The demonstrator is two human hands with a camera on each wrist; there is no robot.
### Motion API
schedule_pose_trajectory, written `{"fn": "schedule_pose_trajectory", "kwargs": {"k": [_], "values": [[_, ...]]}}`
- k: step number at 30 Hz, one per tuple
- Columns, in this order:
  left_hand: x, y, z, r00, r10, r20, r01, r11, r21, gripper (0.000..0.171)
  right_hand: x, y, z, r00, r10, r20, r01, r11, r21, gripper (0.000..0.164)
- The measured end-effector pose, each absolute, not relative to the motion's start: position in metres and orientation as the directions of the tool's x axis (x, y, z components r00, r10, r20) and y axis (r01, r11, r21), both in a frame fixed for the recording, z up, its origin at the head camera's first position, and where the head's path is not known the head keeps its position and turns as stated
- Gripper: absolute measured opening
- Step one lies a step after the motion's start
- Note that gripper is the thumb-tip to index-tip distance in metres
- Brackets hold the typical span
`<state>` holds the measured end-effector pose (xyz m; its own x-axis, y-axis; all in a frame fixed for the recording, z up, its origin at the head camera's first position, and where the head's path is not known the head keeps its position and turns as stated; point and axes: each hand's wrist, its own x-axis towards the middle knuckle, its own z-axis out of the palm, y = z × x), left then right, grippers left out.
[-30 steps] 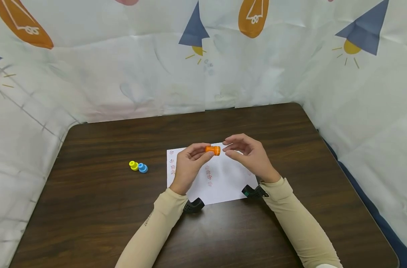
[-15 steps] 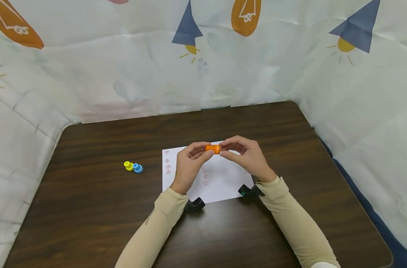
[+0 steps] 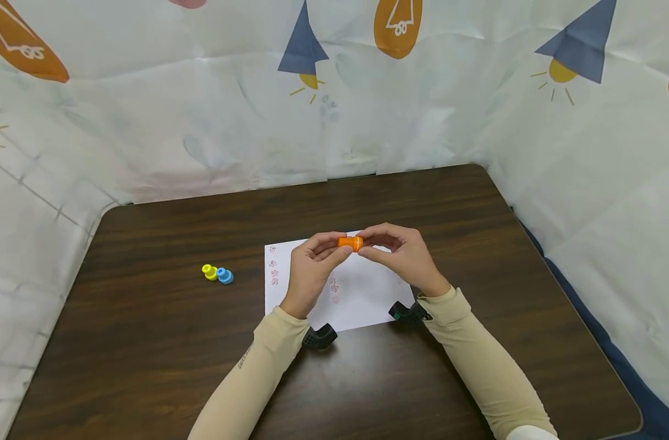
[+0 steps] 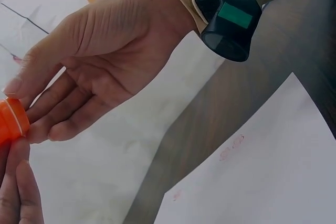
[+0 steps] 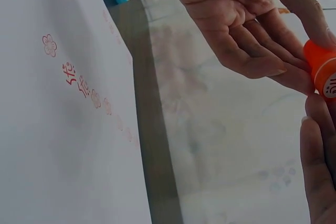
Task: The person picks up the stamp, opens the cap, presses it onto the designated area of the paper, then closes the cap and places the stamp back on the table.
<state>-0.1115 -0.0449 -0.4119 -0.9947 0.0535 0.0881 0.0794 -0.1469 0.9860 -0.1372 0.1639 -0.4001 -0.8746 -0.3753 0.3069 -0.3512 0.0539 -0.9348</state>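
An orange stamp (image 3: 350, 244) is held level above the paper between both hands. My left hand (image 3: 308, 269) pinches its left end with thumb and fingertips. From the other side my right hand (image 3: 403, 253) pinches the right end, which has a thin pale line around it. In the left wrist view the right hand's thumb (image 4: 31, 74) lies along the top of the orange stamp (image 4: 11, 120). A round white label with a red mark shows on the stamp (image 5: 320, 61) in the right wrist view. White paper (image 3: 367, 299) with red printed marks lies beneath.
A yellow stamp (image 3: 210, 272) and a blue stamp (image 3: 225, 276) stand side by side left of the paper on the dark wooden table (image 3: 147, 318). A white patterned curtain (image 3: 230, 122) hangs behind the table.
My right hand has come left from a short gap and taken hold of the orange stamp's right end. The left hand keeps its grip. The head view has turned slightly right.
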Motion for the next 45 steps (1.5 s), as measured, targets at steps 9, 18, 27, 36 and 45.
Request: {"fn": "schedule_pose_trajectory", "kwargs": {"k": [9, 18, 27, 36, 45], "values": [[-0.1127, -0.0432, -0.4101, -0.994, 0.038, 0.102, 0.096, -0.14, 0.986, 0.032, -0.1373, 0.1624, -0.3963, -0.884, -0.358, 0.301, -0.34, 0.05, -0.939, 0.028], [-0.1104, -0.0421, -0.4084, -0.992, 0.011, 0.124, 0.121, -0.138, 0.983, 0.031, -0.1383, 0.1608, -0.3958, -0.884, -0.343, 0.319, -0.353, 0.04, -0.935, 0.028], [-0.108, -0.0389, -0.4083, -0.986, -0.012, 0.164, 0.164, -0.132, 0.978, 0.032, -0.1366, 0.1611, -0.3972, -0.87, -0.316, 0.379, -0.402, 0.008, -0.916, 0.029], [-0.1061, -0.0363, -0.4073, -0.979, -0.032, 0.203, 0.205, -0.141, 0.968, 0.03, -0.1353, 0.1628, -0.3954, -0.866, -0.297, 0.402, -0.418, -0.013, -0.909, 0.027], [-0.1064, -0.0368, -0.4075, -0.979, -0.025, 0.204, 0.205, -0.133, 0.97, 0.03, -0.1359, 0.1677, -0.3923, -0.866, -0.295, 0.404, -0.424, 0.003, -0.906, 0.028]]}}
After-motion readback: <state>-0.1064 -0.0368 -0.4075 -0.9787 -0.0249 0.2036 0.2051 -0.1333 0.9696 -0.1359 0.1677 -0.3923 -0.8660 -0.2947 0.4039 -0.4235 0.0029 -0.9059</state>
